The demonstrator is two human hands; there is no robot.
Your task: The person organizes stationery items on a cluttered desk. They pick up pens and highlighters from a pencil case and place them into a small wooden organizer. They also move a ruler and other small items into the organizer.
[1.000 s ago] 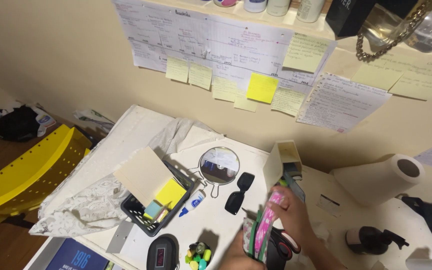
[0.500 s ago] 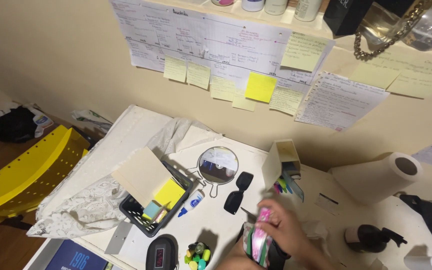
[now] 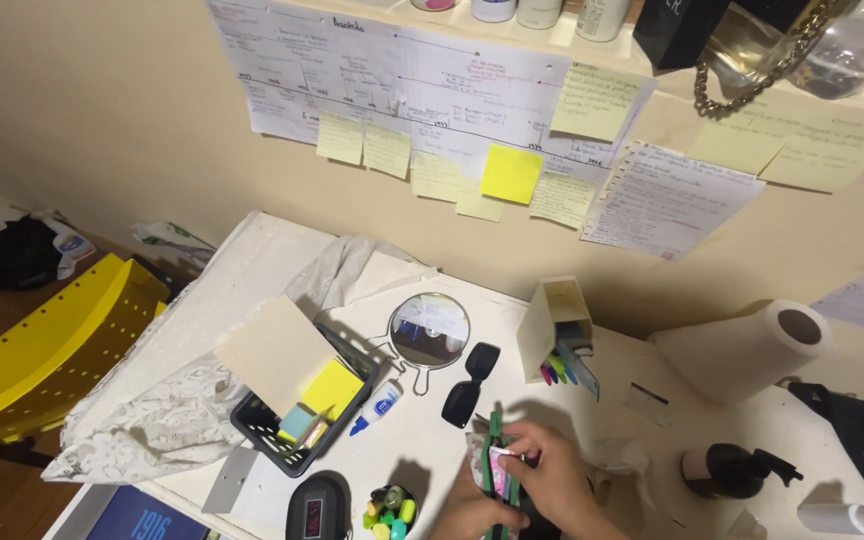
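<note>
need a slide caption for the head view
Both hands, left hand and right hand, grip a green-edged pouch beside sunglasses on a cluttered desk.

The left hand (image 3: 467, 510) is cut off by the bottom edge, its fingers hidden behind the pouch (image 3: 497, 470).

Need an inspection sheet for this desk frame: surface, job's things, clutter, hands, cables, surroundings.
Surface: white desk, partly under a lace cloth.
Job's things: patterned pouch with green edging, held upright.
Clutter: round mirror, sunglasses, black basket of sticky notes, pen holder, paper towel roll.
Hands: left hand under the pouch; right hand gripping its top.
Cables: nothing seen.
Surroundings: wall with notes, yellow chair.
</note>
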